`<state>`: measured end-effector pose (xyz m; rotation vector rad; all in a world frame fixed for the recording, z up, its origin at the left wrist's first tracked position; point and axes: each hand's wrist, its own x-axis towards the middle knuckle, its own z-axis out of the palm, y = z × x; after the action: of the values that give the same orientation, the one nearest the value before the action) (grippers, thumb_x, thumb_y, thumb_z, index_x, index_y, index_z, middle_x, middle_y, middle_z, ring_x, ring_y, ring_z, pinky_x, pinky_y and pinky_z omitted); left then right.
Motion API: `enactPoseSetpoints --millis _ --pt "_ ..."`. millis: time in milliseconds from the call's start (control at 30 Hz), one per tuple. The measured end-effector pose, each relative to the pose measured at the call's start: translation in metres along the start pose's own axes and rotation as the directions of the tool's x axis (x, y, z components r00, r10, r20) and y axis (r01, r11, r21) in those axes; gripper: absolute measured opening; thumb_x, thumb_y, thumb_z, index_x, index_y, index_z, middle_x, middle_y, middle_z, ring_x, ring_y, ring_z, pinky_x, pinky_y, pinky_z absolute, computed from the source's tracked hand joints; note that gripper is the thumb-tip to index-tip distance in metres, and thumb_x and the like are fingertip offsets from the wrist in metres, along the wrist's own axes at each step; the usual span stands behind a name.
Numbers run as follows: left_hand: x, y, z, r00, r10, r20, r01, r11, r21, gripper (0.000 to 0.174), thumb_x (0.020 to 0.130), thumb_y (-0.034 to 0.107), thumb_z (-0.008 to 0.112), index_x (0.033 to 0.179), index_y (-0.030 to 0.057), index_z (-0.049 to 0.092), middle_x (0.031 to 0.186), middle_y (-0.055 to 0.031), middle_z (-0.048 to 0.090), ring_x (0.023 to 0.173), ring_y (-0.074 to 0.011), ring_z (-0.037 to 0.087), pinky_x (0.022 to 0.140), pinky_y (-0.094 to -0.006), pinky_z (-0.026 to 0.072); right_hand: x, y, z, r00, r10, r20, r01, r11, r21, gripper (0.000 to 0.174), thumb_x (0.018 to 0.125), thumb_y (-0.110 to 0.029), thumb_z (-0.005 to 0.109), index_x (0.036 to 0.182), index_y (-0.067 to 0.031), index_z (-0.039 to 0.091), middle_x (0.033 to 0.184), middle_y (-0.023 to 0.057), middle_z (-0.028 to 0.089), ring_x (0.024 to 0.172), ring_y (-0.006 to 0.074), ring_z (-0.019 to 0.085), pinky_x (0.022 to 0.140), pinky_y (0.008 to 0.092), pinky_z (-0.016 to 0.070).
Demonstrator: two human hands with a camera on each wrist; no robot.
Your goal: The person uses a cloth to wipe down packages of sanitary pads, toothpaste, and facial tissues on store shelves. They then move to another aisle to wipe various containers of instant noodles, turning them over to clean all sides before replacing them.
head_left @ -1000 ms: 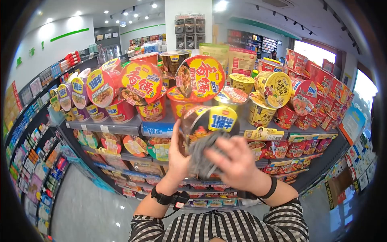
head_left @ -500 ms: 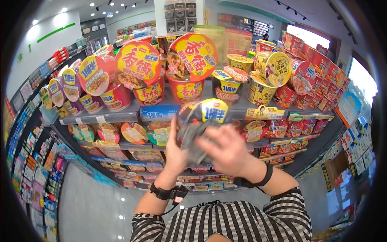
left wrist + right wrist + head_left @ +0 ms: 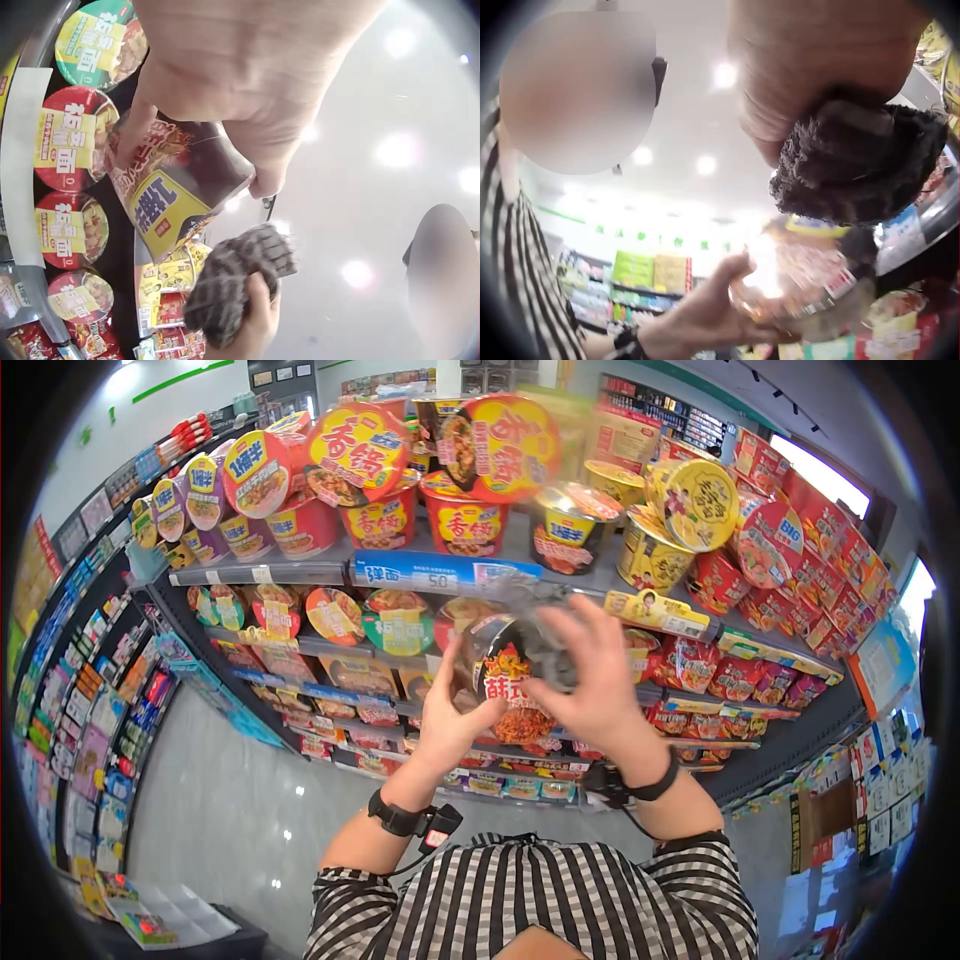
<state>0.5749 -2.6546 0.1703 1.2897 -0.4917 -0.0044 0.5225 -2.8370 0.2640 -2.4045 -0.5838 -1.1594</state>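
Note:
My left hand (image 3: 445,722) grips a black instant noodle cup (image 3: 516,712) from its left side, in front of the shelf. Red lettering and a picture of noodles face the head camera. A yellow label on the cup's wall shows in the left wrist view. My right hand (image 3: 602,685) holds a bunched dark grey cloth (image 3: 545,635), blurred, at the cup's upper right. Seen from the left wrist, the cloth (image 3: 238,289) is a little apart from the cup (image 3: 169,195). The right wrist view has the cloth (image 3: 859,165) above the cup's lid (image 3: 802,262).
Red noodle cups (image 3: 465,525) stand in stacks on the top shelf, with yellow cups (image 3: 690,505) to the right. A black cup (image 3: 568,535) stands between them. Price strips (image 3: 440,572) line the shelf edge. Lower tiers hold bowls (image 3: 398,622). Another shelf (image 3: 85,730) runs along the left.
The cup has turned in my left hand: its yellow label faced the head camera before, now the red lettering does. My right hand with the cloth has moved to the cup's upper right.

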Motion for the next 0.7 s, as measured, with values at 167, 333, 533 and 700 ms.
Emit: enactPoseSetpoints --millis 167,333,533,700 --pt "-0.015 -0.025 0.023 0.997 -0.059 -0.041 0.038 0.921 -0.388 0.088 0.079 0.011 0.071 0.150 -0.0024 0.021 0.133 -0.0172 0.052 0.117 -0.0224 0.057 0.097 -0.0317 0.0472 -0.072 0.001 -0.001 0.966 -0.118 0.232 0.083 0.984 0.157 0.066 0.058 -0.008 0.077 0.121 -0.0165 0.061 0.123 0.0162 0.050 0.100 0.0359 0.051 0.089 0.0442 0.0466" --pt "-0.040 -0.028 0.032 0.982 0.012 -0.188 -0.052 0.976 -0.211 0.095 0.079 0.020 0.075 0.150 -0.0043 0.016 0.146 -0.0185 0.037 0.134 -0.0259 0.039 0.112 -0.0381 0.0309 -0.126 0.038 -0.035 0.948 0.010 0.318 -0.101 0.958 0.270 0.059 0.062 -0.002 0.072 0.119 -0.0100 0.061 0.114 0.0130 0.057 0.102 0.0315 0.057 0.090 0.0398 0.0486" --pt "-0.088 -0.021 0.048 0.976 0.063 -0.211 -0.089 0.989 -0.118 0.103 0.078 0.023 0.074 0.155 0.0077 0.008 0.151 -0.0158 0.028 0.136 -0.0255 0.035 0.112 -0.0362 0.0292 -0.155 0.063 -0.016 0.672 0.471 0.571 -0.544 -0.208 0.813 0.066 0.083 -0.002 0.066 0.141 -0.0001 0.036 0.129 0.0098 0.055 0.116 0.0183 0.055 0.099 0.0335 0.0435" --pt "-0.115 -0.018 0.032 0.988 -0.025 -0.152 0.019 0.999 -0.039 0.097 0.080 0.034 0.075 0.152 0.0068 0.016 0.144 -0.0142 0.038 0.133 -0.0248 0.038 0.109 -0.0364 0.0319 -0.154 0.039 0.000 0.647 0.442 0.622 -0.643 -0.123 0.756 0.074 0.077 -0.001 0.074 0.142 -0.0006 0.038 0.131 0.0071 0.055 0.114 0.0151 0.055 0.098 0.0308 0.0434"
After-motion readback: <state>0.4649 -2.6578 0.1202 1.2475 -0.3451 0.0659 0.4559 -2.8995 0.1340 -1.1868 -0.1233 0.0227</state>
